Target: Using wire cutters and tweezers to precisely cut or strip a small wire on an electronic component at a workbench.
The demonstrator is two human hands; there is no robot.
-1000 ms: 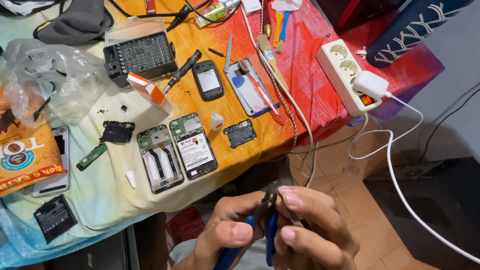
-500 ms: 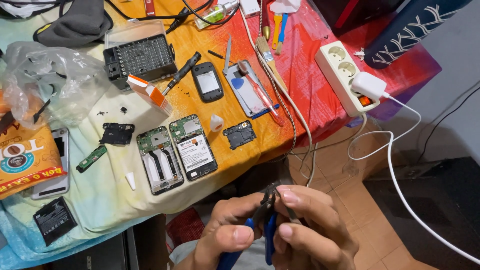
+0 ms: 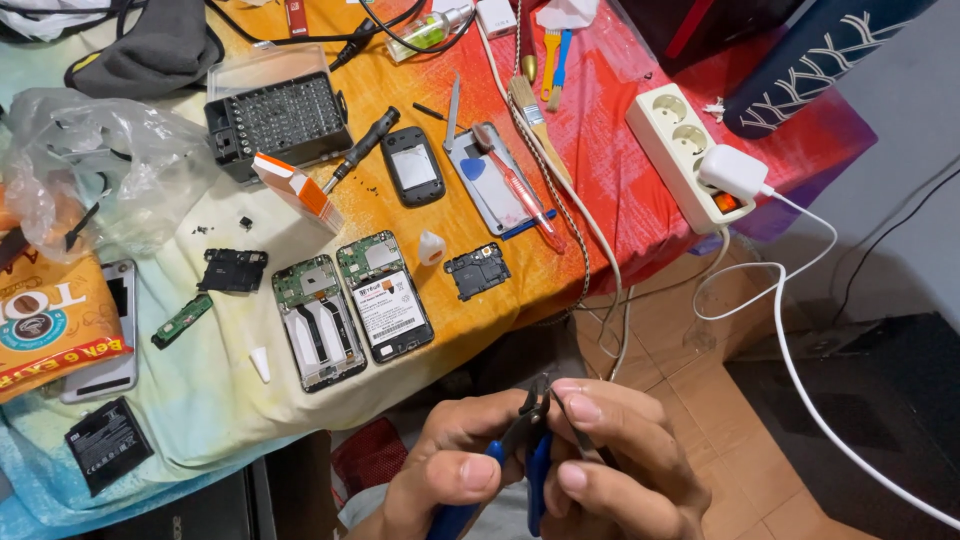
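Note:
My left hand [image 3: 445, 468] grips the blue handles of a pair of small cutters [image 3: 520, 455], whose dark jaws point up near the table edge. Beside it, my right hand [image 3: 615, 460] pinches a thin dark piece at the jaws; what the piece is I cannot tell. Both hands are low in the head view, in front of the table. On the cloth above them lie two opened phones [image 3: 350, 305] with their boards showing, a small black cover [image 3: 476, 271] and a white plastic tip [image 3: 430, 247].
A colourful cloth [image 3: 200, 400] covers the table. On it are a screwdriver bit case [image 3: 278, 118], a black screwdriver [image 3: 362, 148], a small phone [image 3: 413, 166], a battery [image 3: 105, 443] and a plastic bag [image 3: 100, 165]. A white power strip [image 3: 680, 150] with a charger and white cable hangs at the right edge.
The hands and cutters stay almost where they were; the fingers have shifted slightly around the jaws. Nothing on the table has moved.

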